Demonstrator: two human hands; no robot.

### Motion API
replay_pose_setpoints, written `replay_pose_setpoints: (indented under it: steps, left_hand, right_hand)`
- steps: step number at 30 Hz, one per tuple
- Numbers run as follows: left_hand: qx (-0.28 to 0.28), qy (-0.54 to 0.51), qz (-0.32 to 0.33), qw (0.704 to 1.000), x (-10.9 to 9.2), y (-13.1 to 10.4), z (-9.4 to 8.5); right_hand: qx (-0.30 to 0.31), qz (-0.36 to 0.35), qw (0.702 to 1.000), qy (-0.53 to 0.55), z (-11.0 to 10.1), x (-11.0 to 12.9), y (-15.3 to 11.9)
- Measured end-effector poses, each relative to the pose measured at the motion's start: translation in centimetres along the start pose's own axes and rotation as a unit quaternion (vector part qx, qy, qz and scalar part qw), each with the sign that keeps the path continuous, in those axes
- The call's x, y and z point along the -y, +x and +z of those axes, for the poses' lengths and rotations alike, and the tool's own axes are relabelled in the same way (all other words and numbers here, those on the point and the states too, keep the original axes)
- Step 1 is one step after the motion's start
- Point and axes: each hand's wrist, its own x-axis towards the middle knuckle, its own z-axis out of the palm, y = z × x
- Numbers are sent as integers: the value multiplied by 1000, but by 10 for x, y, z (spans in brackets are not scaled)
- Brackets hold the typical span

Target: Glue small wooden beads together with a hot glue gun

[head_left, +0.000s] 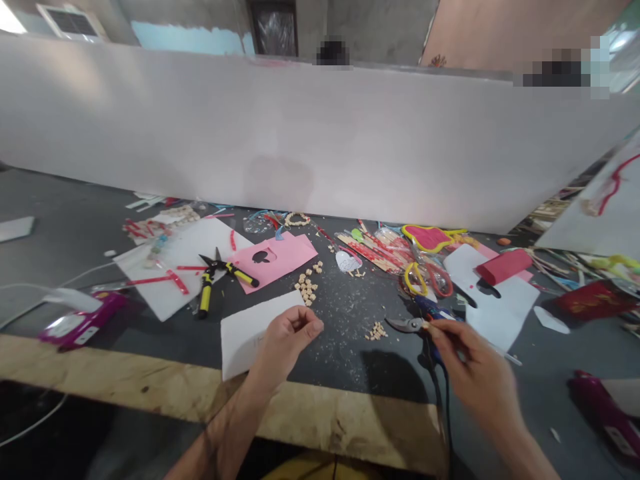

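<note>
My left hand is closed in a pinch above the right edge of a folded white paper. Whatever its fingertips hold, if anything, is too small or hidden to tell. Pruning shears with a curved metal blade point left from my right hand, whose fingers are closed around their handle end. Below and left of the blade lies a small heap of cut wooden bits. Larger pale wooden beads are piled just beyond my left hand.
Yellow-handled pliers lie left, beside pink paper. Scissors, patterned sticks and a red roll crowd the right. A white partition stands behind. Purple devices sit at both sides.
</note>
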Motion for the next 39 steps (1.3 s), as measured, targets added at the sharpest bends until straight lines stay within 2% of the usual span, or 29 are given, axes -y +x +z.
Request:
replay_pose_setpoints:
  steps: [3,5,9,13,19,26,39]
  left_hand:
    - [9,31,2,999,-1,-5,-2]
    - [16,61,0,998,-2,-9,-2]
    - [20,112,5,994,-6,-18,-7]
    - [16,130,19,991,-7,-21,-16]
    - [25,128,32,991,-3,-20,-21]
    - [41,173,50,983,-5,-14,-8]
    - [71,228,59,969,-2,-14,5]
  right_hand:
    - [112,-63,991,46,31,14,16]
    - [145,-87,984,49,55,24,27]
    - [175,-121,976,40,94,31,48]
    - [182,-141,973,17,112,27,57]
    - [173,-136,975,-3,110,14,52]
    - [165,-130,977,-28,101,0,50]
    - [150,-127,978,-69,89,-1,46]
